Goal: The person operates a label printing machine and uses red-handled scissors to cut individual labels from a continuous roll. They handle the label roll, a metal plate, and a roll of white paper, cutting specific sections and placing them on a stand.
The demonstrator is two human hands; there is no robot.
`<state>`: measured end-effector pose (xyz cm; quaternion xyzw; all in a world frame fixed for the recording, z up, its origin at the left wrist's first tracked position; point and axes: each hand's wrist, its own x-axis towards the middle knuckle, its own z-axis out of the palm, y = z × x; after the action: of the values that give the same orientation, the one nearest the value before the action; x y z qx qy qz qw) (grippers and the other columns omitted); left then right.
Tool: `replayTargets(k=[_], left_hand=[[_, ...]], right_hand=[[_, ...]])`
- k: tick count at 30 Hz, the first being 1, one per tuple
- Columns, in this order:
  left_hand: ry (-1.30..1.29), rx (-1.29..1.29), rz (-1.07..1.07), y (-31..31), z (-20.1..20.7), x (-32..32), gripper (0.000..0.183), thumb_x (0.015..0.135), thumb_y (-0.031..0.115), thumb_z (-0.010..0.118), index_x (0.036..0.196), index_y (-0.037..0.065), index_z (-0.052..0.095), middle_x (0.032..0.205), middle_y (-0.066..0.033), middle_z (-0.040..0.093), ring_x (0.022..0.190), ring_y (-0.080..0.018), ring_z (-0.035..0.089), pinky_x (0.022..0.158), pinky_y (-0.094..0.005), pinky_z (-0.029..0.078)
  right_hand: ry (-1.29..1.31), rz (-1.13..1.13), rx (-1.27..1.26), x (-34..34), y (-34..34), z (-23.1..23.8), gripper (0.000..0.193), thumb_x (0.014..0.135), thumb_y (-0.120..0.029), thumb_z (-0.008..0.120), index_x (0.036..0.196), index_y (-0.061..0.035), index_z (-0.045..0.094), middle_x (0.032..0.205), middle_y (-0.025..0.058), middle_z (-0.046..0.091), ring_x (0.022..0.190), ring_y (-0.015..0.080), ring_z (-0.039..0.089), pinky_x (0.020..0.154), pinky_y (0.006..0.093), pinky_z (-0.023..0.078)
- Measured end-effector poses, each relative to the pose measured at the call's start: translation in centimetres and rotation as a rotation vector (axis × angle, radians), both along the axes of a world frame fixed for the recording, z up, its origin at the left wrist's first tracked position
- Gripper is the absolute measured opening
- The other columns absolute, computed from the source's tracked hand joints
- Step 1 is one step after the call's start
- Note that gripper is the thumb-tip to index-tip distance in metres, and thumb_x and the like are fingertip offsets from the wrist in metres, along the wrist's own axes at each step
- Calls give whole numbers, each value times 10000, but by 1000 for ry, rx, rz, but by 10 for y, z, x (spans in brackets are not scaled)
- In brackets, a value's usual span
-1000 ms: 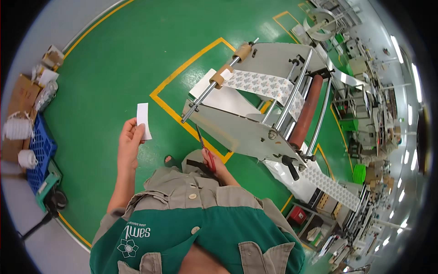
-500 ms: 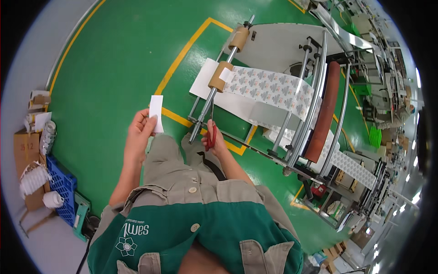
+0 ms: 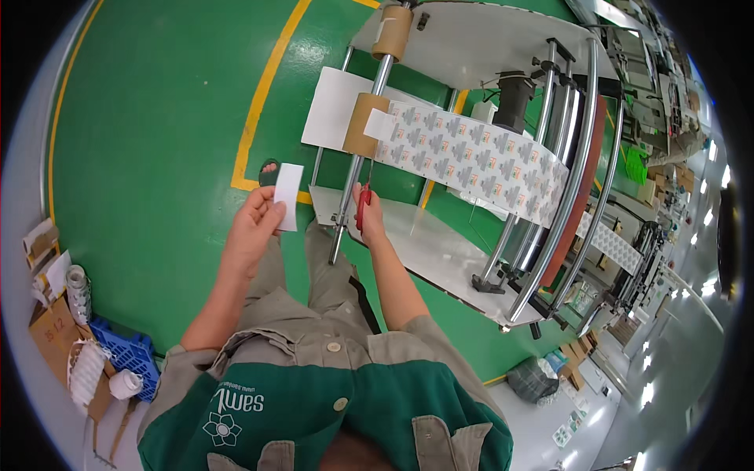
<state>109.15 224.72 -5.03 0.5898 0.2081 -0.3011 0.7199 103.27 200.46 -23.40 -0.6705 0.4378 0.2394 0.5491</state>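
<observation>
My left hand (image 3: pixel 261 213) pinches a short white strip (image 3: pixel 289 196) by its lower edge, well apart from the machine. Red-handled scissors (image 3: pixel 364 209) are in my right hand (image 3: pixel 372 218), their blades pointing up beside the metal shaft (image 3: pixel 351 188). On that shaft sits a cardboard core (image 3: pixel 363 132), just above the scissor tips. A white patch (image 3: pixel 378 124) joins the core to the end of a printed web (image 3: pixel 471 155), which runs right toward the rollers.
A second cardboard core (image 3: pixel 392 33) is farther up the shaft. Steel bars (image 3: pixel 583 188) and a dark red roller (image 3: pixel 580 228) stand at the right. A white side plate (image 3: pixel 424 243) lies near my right arm. At the left are a blue crate (image 3: pixel 129 353) and a carton (image 3: pixel 59 334).
My view has shifted closer to the machine. My right hand with the scissors has come up nearer the core. The white strip is still in my left hand, now closer to the shaft.
</observation>
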Motion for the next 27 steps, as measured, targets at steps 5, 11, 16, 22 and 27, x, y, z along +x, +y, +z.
replayTargets(k=[5, 11, 16, 22, 27], left_hand=[[62, 103, 76, 40, -28, 38, 275, 935, 190, 559, 1172, 53, 539, 911, 46, 600, 750, -17, 504, 652, -190, 395], [86, 106, 95, 62, -44, 55, 265, 937, 188, 558, 1170, 63, 545, 926, 46, 603, 751, -20, 505, 646, -190, 394], [149, 144, 49, 67, -51, 51, 262, 935, 187, 561, 1163, 60, 548, 920, 43, 602, 739, -24, 502, 641, -193, 397], [182, 161, 63, 71, -65, 32, 268, 928, 174, 573, 1154, 36, 539, 866, 39, 608, 715, -18, 503, 614, -184, 394], [211, 145, 41, 59, -76, 25, 256, 929, 179, 574, 1145, 43, 544, 855, 48, 605, 721, -10, 515, 621, -180, 402]], right_hand=[[-80, -1, -179, 19, 15, -6, 641, 867, -530, 601, 1189, 8, 466, 1025, 103, 553, 943, 185, 520, 847, 292, 415], [-143, -79, -337, 23, 22, -40, 706, 853, -474, 618, 1271, 65, 435, 999, 239, 580, 928, 321, 567, 845, 376, 438], [-158, -6, -409, 24, 8, -84, 812, 839, -447, 625, 1394, 28, 270, 1220, 266, 442, 1089, 345, 469, 921, 420, 393], [-298, 122, -657, 23, 3, -113, 806, 818, -328, 664, 1415, -2, 230, 1114, 236, 460, 1014, 360, 479, 890, 426, 406], [-354, 66, -590, 21, 2, -121, 790, 817, -310, 675, 1411, -20, 242, 1116, 234, 453, 1012, 362, 480, 874, 429, 416]])
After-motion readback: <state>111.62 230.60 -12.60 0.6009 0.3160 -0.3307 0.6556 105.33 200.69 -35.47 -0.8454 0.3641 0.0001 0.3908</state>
